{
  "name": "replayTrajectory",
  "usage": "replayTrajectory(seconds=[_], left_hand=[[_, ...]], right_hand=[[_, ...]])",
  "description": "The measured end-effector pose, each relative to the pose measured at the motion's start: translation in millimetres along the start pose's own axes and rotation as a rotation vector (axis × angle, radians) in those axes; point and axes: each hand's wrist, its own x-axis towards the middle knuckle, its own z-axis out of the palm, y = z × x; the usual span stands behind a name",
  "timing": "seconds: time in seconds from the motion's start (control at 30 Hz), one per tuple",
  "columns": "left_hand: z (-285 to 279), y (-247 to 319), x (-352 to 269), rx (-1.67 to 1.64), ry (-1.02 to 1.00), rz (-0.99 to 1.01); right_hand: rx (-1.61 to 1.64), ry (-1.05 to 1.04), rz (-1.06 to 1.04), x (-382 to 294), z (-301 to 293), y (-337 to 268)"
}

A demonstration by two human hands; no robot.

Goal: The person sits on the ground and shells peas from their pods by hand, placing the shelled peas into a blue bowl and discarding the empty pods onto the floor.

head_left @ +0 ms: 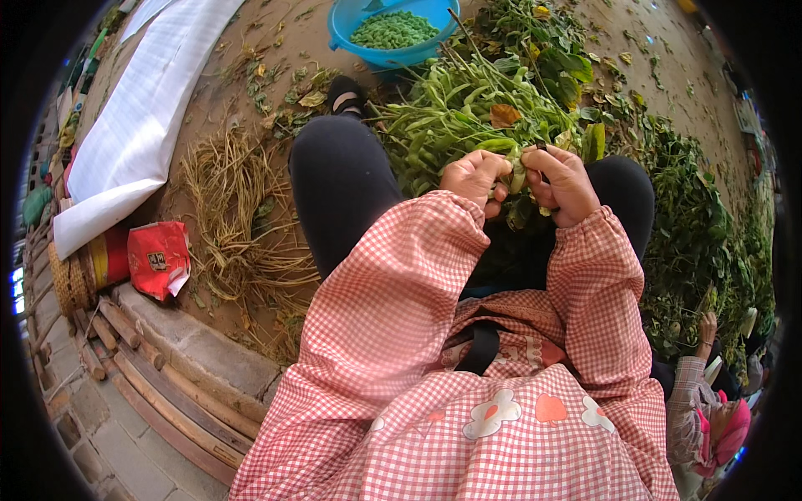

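Note:
Between my knees, my left hand and my right hand meet fingertip to fingertip. Both pinch a green bean pod, which looks like soybean. A dark band circles a finger of my right hand. Just beyond lies a heap of pod-laden bean plants, with a brown dry leaf on top. Farther out stands a blue plastic basin holding shelled green beans. My fingers partly hide the pod, so whether it is split cannot be told.
Dry stripped stalks lie on the ground at left, near a red bag, a white sheet and wooden poles. Leafy plants pile up at right. Another person's hand shows at lower right.

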Motion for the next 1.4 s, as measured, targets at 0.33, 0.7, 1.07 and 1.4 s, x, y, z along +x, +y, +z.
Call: replayTrajectory(seconds=[0.33, 0.7, 1.07, 1.4], left_hand=[[0.1, 2.4, -4.9, -0.133, -0.07, 0.073], [7.7, -5.1, -25.9, 0.194, 0.082, 0.273], [17.1, -6.1, -45.7, 0.181, -0.02, 0.314], [13.1, -0.5, -27.0, 0.049, -0.014, 0.256]], right_hand=[[0.201, 0.01, -0.062, -7.3, 14.6, 6.3], [-0.496, 0.007, -0.591, -27.4, 10.3, 4.7], [-0.526, -0.1, -0.4, -31.2, -0.9, -15.7], [-0.64, -0.036, -0.508, -16.2, 8.5, -15.2]])
